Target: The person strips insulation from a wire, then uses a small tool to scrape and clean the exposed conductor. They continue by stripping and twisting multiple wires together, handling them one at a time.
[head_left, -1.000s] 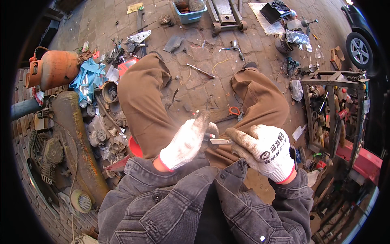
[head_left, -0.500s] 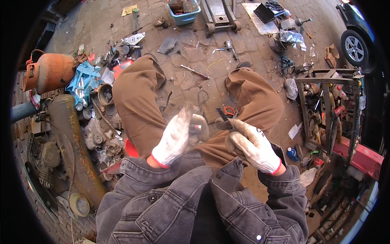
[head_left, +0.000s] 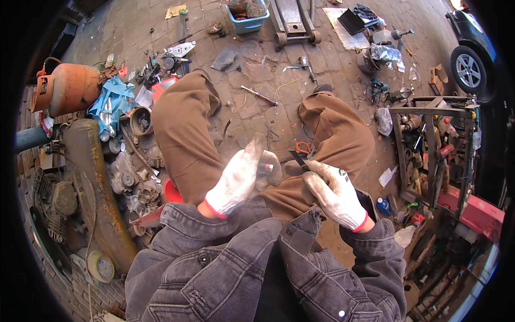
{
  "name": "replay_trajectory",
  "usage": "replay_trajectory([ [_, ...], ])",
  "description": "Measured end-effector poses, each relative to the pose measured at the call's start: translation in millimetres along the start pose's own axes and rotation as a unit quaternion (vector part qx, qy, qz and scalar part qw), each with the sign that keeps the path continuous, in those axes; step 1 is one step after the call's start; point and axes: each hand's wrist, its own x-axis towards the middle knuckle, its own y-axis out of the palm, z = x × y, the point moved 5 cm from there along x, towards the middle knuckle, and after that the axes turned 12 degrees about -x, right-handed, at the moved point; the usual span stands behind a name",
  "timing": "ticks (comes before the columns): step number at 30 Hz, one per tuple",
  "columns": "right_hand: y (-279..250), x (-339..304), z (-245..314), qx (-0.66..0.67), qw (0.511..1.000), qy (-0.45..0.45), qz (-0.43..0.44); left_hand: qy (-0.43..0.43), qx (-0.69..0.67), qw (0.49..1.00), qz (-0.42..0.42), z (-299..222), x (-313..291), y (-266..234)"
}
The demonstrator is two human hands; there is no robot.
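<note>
Both my hands wear white knit work gloves with dirty grey fingers and red cuffs, held close together above my lap. My left hand (head_left: 236,177) is closed around a small piece with a red and silver end (head_left: 266,168); its kind I cannot make out. My right hand (head_left: 333,190) pinches a narrow, dark, flat strip (head_left: 298,158) between thumb and fingers, its tip angled up toward the left hand. The strip and the small piece are apart. On the paving beyond lie an orange-handled tool (head_left: 303,147) and a screwdriver (head_left: 259,96).
An orange gas cylinder (head_left: 75,88), a blue plastic bag and greasy metal parts crowd the left. A metal rack (head_left: 429,110) full of tools stands right, near a car wheel (head_left: 468,70). Ahead are a blue tub (head_left: 250,26) and a floor jack (head_left: 292,27).
The whole view has shifted slightly. My hands keep almost the same pose, with the left thumb and the dark strip moved only a little.
</note>
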Motion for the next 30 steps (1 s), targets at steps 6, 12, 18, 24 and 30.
replay_trajectory([
  [6, 1.7, -2.5, -5.1, -0.036, 0.999, 0.019, 0.009, 0.026, 0.022, 0.998, -0.051, -2.6, -0.4, 6.3],
  [12, -5.4, 6.6, 24.0, -0.114, 0.99, -0.086, -0.007, 0.031, 0.01, 0.999, -0.029, -4.4, -1.7, 7.4],
  [18, -18.5, 10.5, 41.8, -0.238, 0.961, -0.128, 0.049, 0.012, -0.001, 0.998, -0.06, 5.4, -2.3, 3.9],
  [24, -21.7, 14.9, 53.4, -0.335, 0.924, -0.184, 0.023, 0.051, 0.088, 0.994, -0.024, 9.2, -4.1, 1.0],
  [30, -24.9, 15.8, 58.1, -0.361, 0.921, -0.132, 0.062, 0.077, 0.148, 0.986, -0.006, 10.5, -4.7, 1.0],
])
